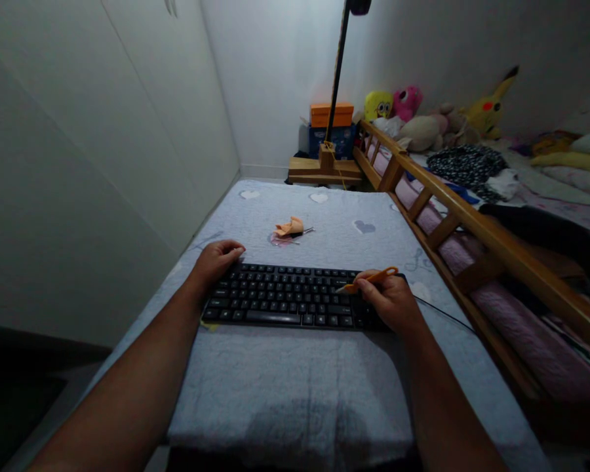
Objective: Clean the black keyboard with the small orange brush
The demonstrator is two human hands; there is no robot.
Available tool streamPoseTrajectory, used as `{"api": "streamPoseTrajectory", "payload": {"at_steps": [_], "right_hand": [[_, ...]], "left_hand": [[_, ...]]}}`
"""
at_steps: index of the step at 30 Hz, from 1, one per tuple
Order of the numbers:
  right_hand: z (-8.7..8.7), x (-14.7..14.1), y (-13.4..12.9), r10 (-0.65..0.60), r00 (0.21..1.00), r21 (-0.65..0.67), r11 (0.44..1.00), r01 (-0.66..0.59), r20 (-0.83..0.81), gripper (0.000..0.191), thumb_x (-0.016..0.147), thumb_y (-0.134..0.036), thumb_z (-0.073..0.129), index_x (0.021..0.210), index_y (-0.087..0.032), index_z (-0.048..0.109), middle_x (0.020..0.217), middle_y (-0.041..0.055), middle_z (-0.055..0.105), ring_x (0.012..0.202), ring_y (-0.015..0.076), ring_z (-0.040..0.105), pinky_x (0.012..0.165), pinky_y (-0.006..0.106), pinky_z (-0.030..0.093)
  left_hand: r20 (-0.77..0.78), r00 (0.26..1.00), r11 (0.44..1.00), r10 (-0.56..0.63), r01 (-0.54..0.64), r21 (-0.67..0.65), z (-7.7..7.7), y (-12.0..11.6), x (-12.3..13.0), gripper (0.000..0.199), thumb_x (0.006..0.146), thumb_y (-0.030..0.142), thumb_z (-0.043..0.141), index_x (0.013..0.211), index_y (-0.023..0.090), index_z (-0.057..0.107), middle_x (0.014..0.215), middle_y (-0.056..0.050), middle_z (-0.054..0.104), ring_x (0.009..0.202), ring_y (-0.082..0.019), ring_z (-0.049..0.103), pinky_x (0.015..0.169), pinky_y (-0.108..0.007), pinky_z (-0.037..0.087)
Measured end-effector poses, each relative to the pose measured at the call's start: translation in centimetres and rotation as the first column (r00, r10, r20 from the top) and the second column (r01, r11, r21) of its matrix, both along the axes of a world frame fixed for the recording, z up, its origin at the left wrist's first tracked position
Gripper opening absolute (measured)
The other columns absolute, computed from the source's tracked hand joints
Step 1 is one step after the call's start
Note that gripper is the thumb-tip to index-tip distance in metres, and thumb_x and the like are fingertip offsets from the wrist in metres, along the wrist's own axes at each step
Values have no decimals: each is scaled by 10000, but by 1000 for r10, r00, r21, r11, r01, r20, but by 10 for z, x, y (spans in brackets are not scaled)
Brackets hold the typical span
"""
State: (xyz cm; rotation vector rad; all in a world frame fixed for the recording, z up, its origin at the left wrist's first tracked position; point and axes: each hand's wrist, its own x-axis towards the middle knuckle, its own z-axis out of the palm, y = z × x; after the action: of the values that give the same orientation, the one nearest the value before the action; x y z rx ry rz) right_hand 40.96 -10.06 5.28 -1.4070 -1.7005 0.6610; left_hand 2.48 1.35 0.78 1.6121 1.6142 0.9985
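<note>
A black keyboard (280, 295) lies flat on the cloth-covered table. My left hand (217, 261) rests at its upper left corner, fingers closed round the edge. Above the keyboard's right part, my right hand (384, 294) grips an orange brush-like tool (375, 275), whose pale tip points left and down at the keys near the right side of the main block. Whether the tip touches a key is too small to tell. Behind the keyboard lie a crumpled orange cloth (290, 227) and some thin metal tools (309, 230).
A wooden bed rail (452, 213) runs along the right side, with plush toys (423, 131) and bedding beyond. At the back stands a wooden-based pole (324, 172) beside an orange box (331, 115). A black cable (445, 313) trails right.
</note>
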Motion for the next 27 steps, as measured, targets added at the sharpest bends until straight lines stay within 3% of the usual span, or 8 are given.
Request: {"api": "streamPoseTrajectory", "payload": {"at_steps": [9,21,27], "right_hand": [[0,1,-2,34,998,-105,994,-39,-52,307,898,-420,574,871,-165,743,613,16,624,551,153,560,555,278,432],[-1,0,0,-47,992,-87,995,37,-117,297,871,-433,607,896,-167,737,652,33,661,580,165,585,583,291,456],[-5,3,0,-8,995,-96,995,-1,-97,321,887,-452,591,872,-166,737,618,16,615,556,149,533,543,271,410]], "left_hand": [[-9,1000,1000,4,-4,-8,-1,-1,0,367,663,516,686,798,179,737,733,-19,710,698,-198,614,684,-307,472],[12,1000,1000,12,-12,-6,-2,1,-2,354,656,503,696,792,179,740,721,-20,713,674,-193,620,666,-304,486],[-12,1000,1000,10,-10,-4,0,-1,0,332,671,494,687,775,183,738,683,-12,695,643,-189,603,648,-309,481]]}}
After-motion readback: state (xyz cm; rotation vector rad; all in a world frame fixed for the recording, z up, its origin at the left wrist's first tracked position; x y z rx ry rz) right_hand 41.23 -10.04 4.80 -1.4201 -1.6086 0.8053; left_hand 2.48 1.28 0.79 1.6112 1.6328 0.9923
